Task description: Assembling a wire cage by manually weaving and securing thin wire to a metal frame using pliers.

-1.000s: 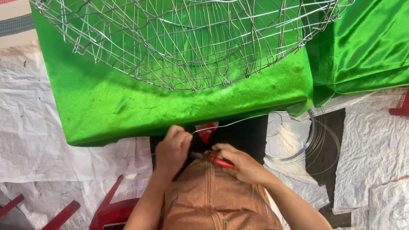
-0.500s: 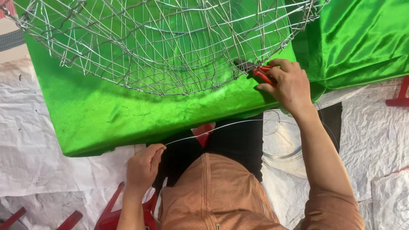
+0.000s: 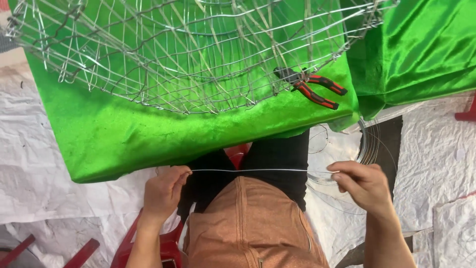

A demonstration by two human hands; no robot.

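Left hand [image 3: 163, 191] and right hand [image 3: 364, 183] — set well apart, each pinched on one end of a thin, straight steel wire [image 3: 248, 170] stretched across the lap. Above: domed wire mesh frame [image 3: 188, 54] on shiny green cloth [image 3: 124, 134]; red-handled pliers [image 3: 310, 87] beside its rim.

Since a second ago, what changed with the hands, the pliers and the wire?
The right hand carried the red-handled pliers up to the green cloth, let them go beside the wire mesh frame, and came back down. Both hands now hold a length of thin wire stretched straight between them; the left hand pinches its other end. The frame and cloth stayed put.
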